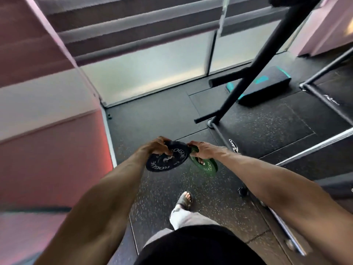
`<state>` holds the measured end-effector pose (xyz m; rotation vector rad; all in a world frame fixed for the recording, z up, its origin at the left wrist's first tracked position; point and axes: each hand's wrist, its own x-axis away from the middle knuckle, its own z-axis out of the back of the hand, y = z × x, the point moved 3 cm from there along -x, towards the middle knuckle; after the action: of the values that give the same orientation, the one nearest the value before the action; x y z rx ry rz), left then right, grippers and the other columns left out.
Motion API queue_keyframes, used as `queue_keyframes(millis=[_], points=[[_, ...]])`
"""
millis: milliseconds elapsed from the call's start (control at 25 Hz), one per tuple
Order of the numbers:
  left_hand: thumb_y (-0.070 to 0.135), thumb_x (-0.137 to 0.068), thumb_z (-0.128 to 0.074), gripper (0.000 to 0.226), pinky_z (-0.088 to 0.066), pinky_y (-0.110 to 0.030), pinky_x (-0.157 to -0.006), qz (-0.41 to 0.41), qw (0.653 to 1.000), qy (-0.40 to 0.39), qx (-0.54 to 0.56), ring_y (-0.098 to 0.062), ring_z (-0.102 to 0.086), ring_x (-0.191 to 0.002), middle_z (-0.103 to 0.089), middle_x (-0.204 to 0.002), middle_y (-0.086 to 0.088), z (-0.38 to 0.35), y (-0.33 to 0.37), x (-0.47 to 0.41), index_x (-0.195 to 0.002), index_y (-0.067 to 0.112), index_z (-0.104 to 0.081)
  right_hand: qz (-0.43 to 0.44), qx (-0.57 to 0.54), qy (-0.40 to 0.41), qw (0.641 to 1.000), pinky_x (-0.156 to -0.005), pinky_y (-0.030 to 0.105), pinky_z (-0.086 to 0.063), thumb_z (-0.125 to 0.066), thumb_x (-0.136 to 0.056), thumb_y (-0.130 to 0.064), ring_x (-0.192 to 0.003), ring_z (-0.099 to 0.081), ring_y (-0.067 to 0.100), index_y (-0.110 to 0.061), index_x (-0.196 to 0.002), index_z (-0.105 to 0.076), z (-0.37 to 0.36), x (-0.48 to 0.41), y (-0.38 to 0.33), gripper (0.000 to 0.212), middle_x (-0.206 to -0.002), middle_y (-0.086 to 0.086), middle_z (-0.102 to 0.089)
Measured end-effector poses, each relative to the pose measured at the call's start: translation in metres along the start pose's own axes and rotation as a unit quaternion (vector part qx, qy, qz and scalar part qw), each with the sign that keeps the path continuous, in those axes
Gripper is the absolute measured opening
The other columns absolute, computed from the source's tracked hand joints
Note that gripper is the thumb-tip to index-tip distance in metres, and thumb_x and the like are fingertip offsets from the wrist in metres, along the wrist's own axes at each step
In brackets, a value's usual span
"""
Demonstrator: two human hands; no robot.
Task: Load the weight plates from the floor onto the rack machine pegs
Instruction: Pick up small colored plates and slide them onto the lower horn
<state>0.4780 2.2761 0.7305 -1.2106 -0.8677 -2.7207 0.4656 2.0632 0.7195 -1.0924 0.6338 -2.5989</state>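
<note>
Far left is just a pink wall (47, 140). Next to it, the left hand (157, 147) has its fingers curled over the top edge of a black Rogue plate (168, 158), which is held up off the speckled rubber floor (152, 197) with its lettered face tilted up at the camera. Right beside it, the right hand (204, 152) grips a smaller green plate (206, 165) by its upper rim, with the fingers wrapped around it. The two plates sit edge to edge, but I can't tell if they actually touch. Below them there's a foot in a black sandal (184, 199) on the floor. Off to the right, the black rack upright (267, 60) leans across the view, and a stubby peg (225, 82) sticks out of it to the left, well apart from both plates. Behind the upright, a black and teal step platform (271, 87) lies on the floor.
</note>
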Motion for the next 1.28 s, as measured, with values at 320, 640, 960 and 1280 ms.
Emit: queue_keyframes(millis=[320, 640, 960, 1280], points=[[0.029, -0.066, -0.080, 0.056, -0.058, -0.041, -0.088, -0.060, 0.977, -0.106, -0.178, -0.022, -0.070, -0.093, -0.071, -0.111, 0.002, 0.097, 0.101, -0.103, -0.119, 0.042, -0.065, -0.075, -0.023, -0.012, 0.997, -0.107, 0.045, -0.043, -0.059, -0.098, -0.032, -0.122, -0.055, 0.026, -0.031, -0.152, -0.032, 0.098, -0.040, 0.012, 0.060, -0.141, 0.005, -0.054], [0.036, -0.065, -0.084, 0.046, -0.060, -0.041, -0.083, -0.206, 0.914, -0.158, -0.313, -0.023, -0.072, -0.085, -0.074, -0.097, 0.000, 0.150, 0.202, -0.214, -0.109, 0.030, -0.072, -0.149, -0.129, 0.090, 0.976, -0.111, 0.037, -0.034, -0.049, -0.103, -0.028, -0.134, -0.046, 0.020, -0.018, -0.150, -0.037, 0.161, -0.083, 0.047, 0.050, -0.145, 0.000, -0.050], [0.046, -0.060, -0.086, 0.037, -0.057, -0.044, -0.079, -0.374, 0.814, -0.135, -0.423, -0.016, -0.065, -0.077, -0.060, -0.084, 0.010, 0.200, 0.283, -0.296, -0.082, 0.038, -0.058, -0.216, -0.296, 0.233, 0.901, -0.086, 0.021, -0.047, -0.047, -0.104, -0.020, -0.080, -0.053, -0.004, -0.012, -0.145, -0.042, 0.226, -0.128, 0.050, 0.042, -0.129, 0.009, -0.061], [0.024, -0.076, -0.083, 0.042, -0.048, -0.027, -0.071, -0.482, 0.752, -0.096, -0.438, -0.023, -0.068, -0.090, -0.069, -0.101, -0.007, 0.208, 0.312, -0.327, -0.113, 0.012, -0.067, -0.339, -0.276, 0.287, 0.852, -0.092, 0.036, -0.049, -0.045, -0.104, -0.024, -0.118, -0.060, 0.034, -0.016, -0.154, -0.028, 0.242, -0.159, 0.073, 0.053, -0.143, 0.017, -0.053]])
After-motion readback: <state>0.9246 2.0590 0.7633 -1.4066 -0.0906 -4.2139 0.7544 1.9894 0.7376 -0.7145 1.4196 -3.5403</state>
